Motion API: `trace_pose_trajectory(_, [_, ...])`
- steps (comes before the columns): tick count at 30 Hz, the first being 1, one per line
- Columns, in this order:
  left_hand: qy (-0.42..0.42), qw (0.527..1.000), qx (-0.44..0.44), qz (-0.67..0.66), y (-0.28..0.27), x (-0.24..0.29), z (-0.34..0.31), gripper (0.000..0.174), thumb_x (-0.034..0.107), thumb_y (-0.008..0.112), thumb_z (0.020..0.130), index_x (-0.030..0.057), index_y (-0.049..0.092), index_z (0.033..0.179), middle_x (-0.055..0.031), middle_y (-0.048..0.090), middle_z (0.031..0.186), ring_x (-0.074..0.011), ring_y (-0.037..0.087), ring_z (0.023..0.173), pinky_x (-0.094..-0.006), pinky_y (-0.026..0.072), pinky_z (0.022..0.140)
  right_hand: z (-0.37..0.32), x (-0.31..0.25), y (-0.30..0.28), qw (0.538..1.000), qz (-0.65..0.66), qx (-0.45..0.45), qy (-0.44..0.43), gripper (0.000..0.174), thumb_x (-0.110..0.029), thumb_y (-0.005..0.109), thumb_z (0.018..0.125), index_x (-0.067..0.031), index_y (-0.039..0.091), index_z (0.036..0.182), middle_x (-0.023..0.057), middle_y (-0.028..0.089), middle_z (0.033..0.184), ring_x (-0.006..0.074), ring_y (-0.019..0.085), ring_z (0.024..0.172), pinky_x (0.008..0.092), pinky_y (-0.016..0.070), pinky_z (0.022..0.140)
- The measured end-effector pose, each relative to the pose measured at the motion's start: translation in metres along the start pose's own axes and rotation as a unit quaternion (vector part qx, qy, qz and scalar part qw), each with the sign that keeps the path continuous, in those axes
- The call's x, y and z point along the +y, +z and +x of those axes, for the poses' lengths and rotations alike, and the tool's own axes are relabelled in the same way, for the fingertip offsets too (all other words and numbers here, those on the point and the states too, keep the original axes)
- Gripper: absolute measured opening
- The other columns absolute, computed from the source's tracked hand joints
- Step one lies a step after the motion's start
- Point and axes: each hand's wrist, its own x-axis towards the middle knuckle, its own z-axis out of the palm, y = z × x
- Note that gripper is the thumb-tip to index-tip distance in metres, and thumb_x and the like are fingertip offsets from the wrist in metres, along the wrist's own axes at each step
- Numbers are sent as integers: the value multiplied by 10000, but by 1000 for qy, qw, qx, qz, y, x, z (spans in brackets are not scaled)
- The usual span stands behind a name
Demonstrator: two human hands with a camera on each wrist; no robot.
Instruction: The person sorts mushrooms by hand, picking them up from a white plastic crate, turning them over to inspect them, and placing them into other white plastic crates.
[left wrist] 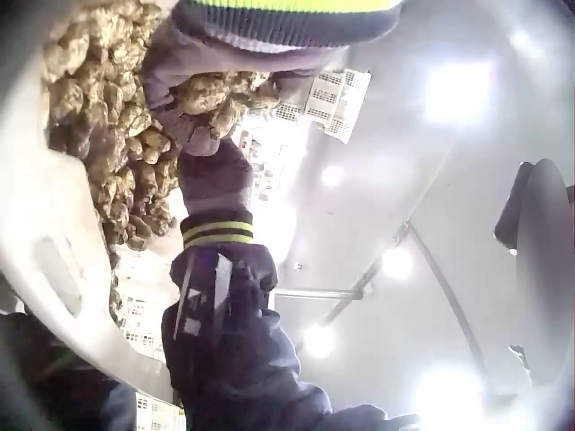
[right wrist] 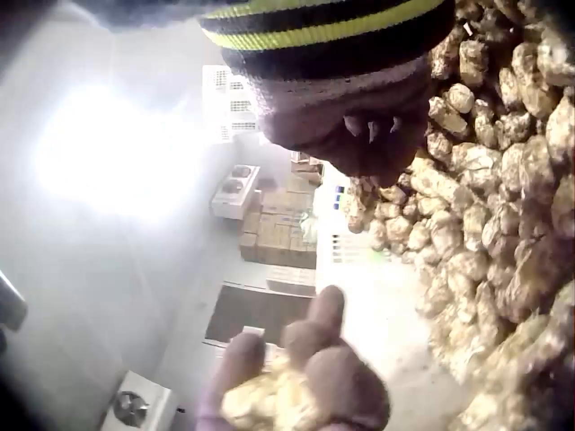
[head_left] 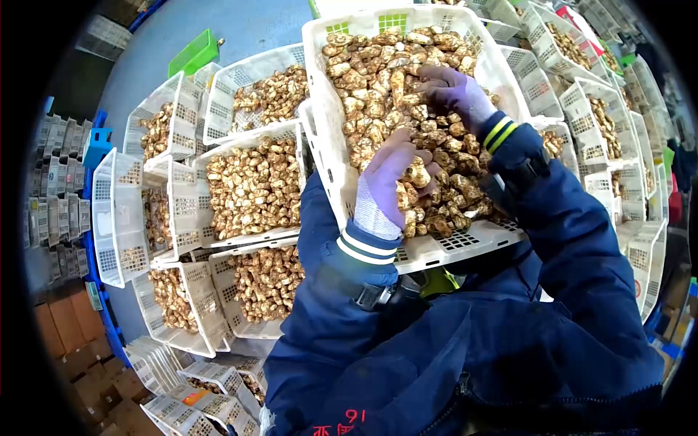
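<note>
Knobbly brown-and-cream mushroom-like pieces (head_left: 371, 80) heap up in a white perforated crate (head_left: 327, 182) in front of the person. The left hand (head_left: 382, 178), in a purple glove, holds several of these pieces (left wrist: 216, 94) in its curled fingers over the near part of the heap. From the right wrist view, the same held pieces (right wrist: 269, 400) show between gloved fingers. Farther back, the gloved right hand (head_left: 458, 94) hovers close over the heap with its fingers loosely bent, and no piece shows between them. The right hand's palm side is partly hidden.
More white crates (head_left: 254, 192) of similar pieces stand at the left, and stacked crates (head_left: 596, 123) line the right. Beyond the left row is a green crate (head_left: 195, 52) on the blue floor (head_left: 163, 62). Cardboard boxes (head_left: 73, 323) lie at lower left.
</note>
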Motion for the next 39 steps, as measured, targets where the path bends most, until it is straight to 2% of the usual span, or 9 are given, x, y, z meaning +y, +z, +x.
trace_pose_trajectory(4, [17, 998, -59, -7, -4, 1, 3, 451, 116, 495, 1002, 43, 383, 1432, -109, 578, 1214, -243, 627, 1086, -309, 551, 900, -56, -34, 38, 999, -36, -31, -7, 464, -100, 631, 889, -32, 501, 1329, 54, 661, 1126, 86, 602, 841, 235, 508, 750])
trace_pose_trajectory(7, [352, 863, -79, 353, -11, -5, 6, 478, 67, 596, 873, 4, 490, 1335, -129, 584, 1219, -227, 574, 1134, -326, 472, 972, -90, -66, 60, 939, -327, -73, -84, 313, -129, 636, 895, -32, 614, 1192, 75, 677, 1046, 100, 622, 870, 249, 508, 766])
trace_pose_trajectory(12, [260, 939, -69, 213, 4, -6, -3, 306, 137, 534, 938, -50, 619, 1165, -105, 640, 1092, -167, 622, 932, -297, 490, 875, -6, -60, -18, 832, -488, 184, -187, 339, -266, 593, 903, -76, 655, 1177, 114, 689, 1110, 281, 664, 991, 370, 509, 857])
trace_pose_trajectory(19, [-17, 975, -151, 162, 16, 14, -9, 319, 182, 543, 953, -38, 595, 1178, -107, 672, 1003, -135, 641, 877, -268, 500, 799, 54, -20, 11, 573, -816, -2, -75, 585, -380, 538, 887, -175, 442, 1426, 130, 387, 1494, 401, 436, 1304, 483, 318, 1121])
trace_pose_trajectory(21, [-77, 969, -208, 104, 18, 13, -8, 324, 180, 551, 945, -48, 573, 1175, -148, 659, 1044, -185, 651, 914, -298, 517, 825, 16, 1, 41, 751, -656, -36, -65, 586, -276, 624, 849, -143, 466, 1397, 183, 470, 1416, 361, 491, 1264, 442, 423, 1045])
trace_pose_trajectory(24, [-80, 960, -258, 69, 19, 15, -12, 344, 186, 560, 938, -52, 545, 1186, -186, 636, 1111, -268, 666, 967, -340, 542, 855, -12, 47, 35, 748, -598, -207, -201, 529, -222, 590, 855, -198, 517, 1378, 151, 544, 1358, 314, 580, 1156, 377, 454, 1005])
trace_pose_trajectory(28, [-61, 947, -286, 131, 21, 21, -19, 334, 183, 549, 936, -55, 550, 1171, -175, 638, 1118, -250, 665, 983, -338, 532, 855, -29, -47, 20, 854, -463, -234, 40, 386, -219, 538, 883, -182, 639, 1254, 141, 697, 1075, 273, 659, 1001, 373, 498, 907])
trace_pose_trajectory(32, [-48, 954, -276, 106, 19, 11, -11, 358, 204, 494, 984, -64, 526, 1220, -156, 644, 1086, -209, 655, 952, -307, 535, 802, 18, -40, -52, 724, -678, 82, -98, 308, -187, 520, 903, -155, 662, 1174, 157, 702, 940, 318, 679, 854, 412, 538, 798])
trace_pose_trajectory(39, [64, 962, -180, 196, 2, -1, 3, 405, 268, 468, 1023, -72, 538, 1233, -138, 646, 993, -201, 645, 897, -318, 527, 785, 71, -17, -36, 707, -688, 148, -71, 416, -389, 524, 917, -67, 612, 1166, 201, 682, 1036, 352, 650, 982, 432, 475, 913])
